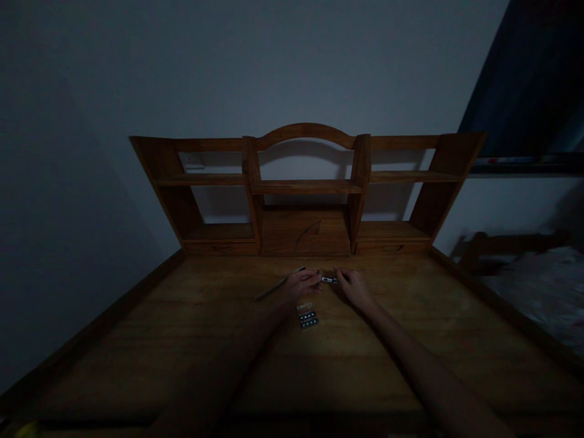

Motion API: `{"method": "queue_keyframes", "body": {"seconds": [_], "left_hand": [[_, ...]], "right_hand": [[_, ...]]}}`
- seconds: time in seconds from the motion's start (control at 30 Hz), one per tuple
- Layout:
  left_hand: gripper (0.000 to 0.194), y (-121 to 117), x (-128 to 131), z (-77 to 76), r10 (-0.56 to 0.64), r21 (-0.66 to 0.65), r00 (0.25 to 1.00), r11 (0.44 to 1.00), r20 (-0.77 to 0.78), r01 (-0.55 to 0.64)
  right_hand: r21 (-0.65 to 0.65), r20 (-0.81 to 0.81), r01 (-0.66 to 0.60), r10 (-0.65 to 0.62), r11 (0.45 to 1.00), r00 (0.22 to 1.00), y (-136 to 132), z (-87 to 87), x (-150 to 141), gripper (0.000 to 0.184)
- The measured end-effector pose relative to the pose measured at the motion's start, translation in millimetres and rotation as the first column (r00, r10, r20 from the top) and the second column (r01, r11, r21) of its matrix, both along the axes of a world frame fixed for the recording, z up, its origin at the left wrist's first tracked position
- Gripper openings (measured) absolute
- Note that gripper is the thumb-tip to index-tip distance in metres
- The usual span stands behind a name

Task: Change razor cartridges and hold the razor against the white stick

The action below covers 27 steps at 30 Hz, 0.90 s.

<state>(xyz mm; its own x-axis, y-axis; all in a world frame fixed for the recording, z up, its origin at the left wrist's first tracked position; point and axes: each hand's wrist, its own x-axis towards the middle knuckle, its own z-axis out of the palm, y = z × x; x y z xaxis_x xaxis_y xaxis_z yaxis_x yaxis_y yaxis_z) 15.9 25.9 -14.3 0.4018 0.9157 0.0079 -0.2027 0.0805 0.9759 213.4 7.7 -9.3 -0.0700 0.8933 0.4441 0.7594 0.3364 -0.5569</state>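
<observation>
Above the desk, my two hands meet over a small silver-and-black rod-shaped piece point(328, 280), too small and dim to name. My left hand point(304, 283) is closed on its left end. At the other end, the fingers of my right hand point(353, 286) pinch it. On the wood just below my left hand lies a small flat case point(307, 316), with a tan top part and dark rows bearing pale marks. A long thin grey strip point(274, 288) rests slantwise beyond my left hand, partly hidden by it.
The wooden desk top point(219, 322) has raised side edges. A wooden shelf unit point(305, 187) with small drawers stands at its back, against a pale wall point(292, 67). A dark window point(529, 91) and a pale crumpled heap point(542, 292) are off to the right. Light is dim.
</observation>
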Motion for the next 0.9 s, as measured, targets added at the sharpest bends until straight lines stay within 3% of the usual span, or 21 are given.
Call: {"method": "queue_keyframes", "body": {"seconds": [0.4, 0.9], "left_hand": [[0.04, -0.8, -2.9, -4.5, -0.065, 0.022, 0.995, 0.998, 0.078, 0.063], [0.037, 6.6, -4.0, -13.8, -0.024, -0.026, 0.994, 0.999, 0.107, 0.027]], "right_hand": [[0.015, 0.017, -0.018, 0.018, 1.0, 1.0, -1.5, 0.8, -0.7, 0.053], [0.007, 0.003, -0.052, 0.052, 0.999, 0.999, -4.4, 4.5, -3.2, 0.051]]}}
